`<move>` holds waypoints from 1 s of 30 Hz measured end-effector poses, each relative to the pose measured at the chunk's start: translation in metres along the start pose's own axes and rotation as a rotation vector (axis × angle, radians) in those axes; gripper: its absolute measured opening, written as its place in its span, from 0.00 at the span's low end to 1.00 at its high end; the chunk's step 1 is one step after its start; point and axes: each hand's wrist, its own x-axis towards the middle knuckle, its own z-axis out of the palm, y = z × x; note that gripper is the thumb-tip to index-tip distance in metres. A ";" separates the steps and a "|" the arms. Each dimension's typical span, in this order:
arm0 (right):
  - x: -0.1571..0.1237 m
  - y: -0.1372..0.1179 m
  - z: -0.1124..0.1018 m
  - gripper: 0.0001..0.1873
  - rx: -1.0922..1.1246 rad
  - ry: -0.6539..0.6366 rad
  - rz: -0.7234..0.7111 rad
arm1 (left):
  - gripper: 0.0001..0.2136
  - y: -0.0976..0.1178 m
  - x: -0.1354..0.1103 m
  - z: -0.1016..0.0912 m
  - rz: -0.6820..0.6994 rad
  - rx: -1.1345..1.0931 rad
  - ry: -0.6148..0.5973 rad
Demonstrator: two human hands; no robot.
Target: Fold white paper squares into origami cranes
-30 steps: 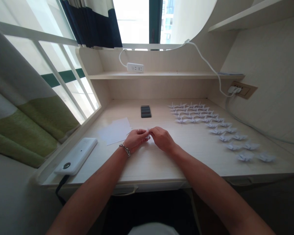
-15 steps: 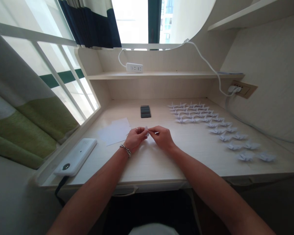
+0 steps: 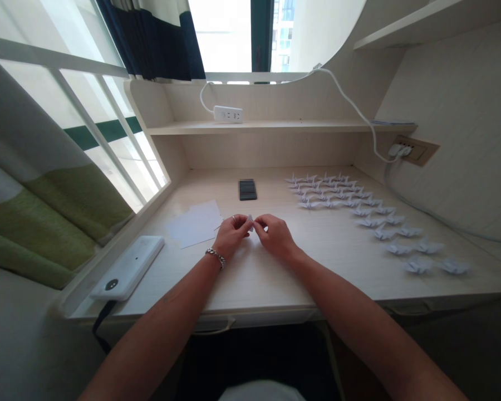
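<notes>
Between my two hands is a small piece of folded white paper [image 3: 251, 223], partly covered by fingers. My left hand [image 3: 231, 234], with a ring and a chain bracelet at the wrist, pinches it from the left. My right hand [image 3: 273, 234] has thumb and forefinger closed at the paper's right edge. A thin stick-like thing shows beside my left fingers; its kind is unclear. Left of my hands lie flat white paper sheets [image 3: 196, 224]. Rows of folded white paper cranes [image 3: 371, 223] stand on the right of the desk [image 3: 275, 289].
A dark flat rectangular object [image 3: 247, 189] lies beyond my hands. At the left edge is a white box-shaped device [image 3: 129, 267] with a black cable. A white power strip [image 3: 227, 114] sits on the back shelf [image 3: 275, 128]. A white cable runs down to a wall socket [image 3: 417, 150].
The folded paper has turned slightly between my fingers, and my right fingertips have shifted a little to the right. Everything else on the desk stays in place.
</notes>
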 end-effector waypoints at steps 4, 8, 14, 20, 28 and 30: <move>0.000 -0.002 -0.001 0.09 -0.037 -0.022 -0.004 | 0.18 0.001 0.000 0.001 0.000 0.016 -0.012; 0.001 -0.004 0.000 0.09 0.067 -0.038 0.039 | 0.17 0.002 -0.001 0.004 -0.003 -0.011 -0.028; 0.004 -0.001 -0.001 0.09 0.283 -0.041 0.207 | 0.17 0.002 -0.001 0.004 -0.005 -0.041 0.022; 0.003 -0.001 -0.001 0.09 0.219 -0.033 0.164 | 0.19 0.000 -0.001 0.004 0.027 -0.077 -0.034; 0.006 0.001 -0.003 0.08 0.222 -0.054 0.178 | 0.19 -0.001 0.001 0.002 0.056 -0.090 -0.049; 0.006 0.001 -0.004 0.09 0.260 -0.086 0.204 | 0.19 -0.002 0.001 0.001 0.061 -0.091 -0.031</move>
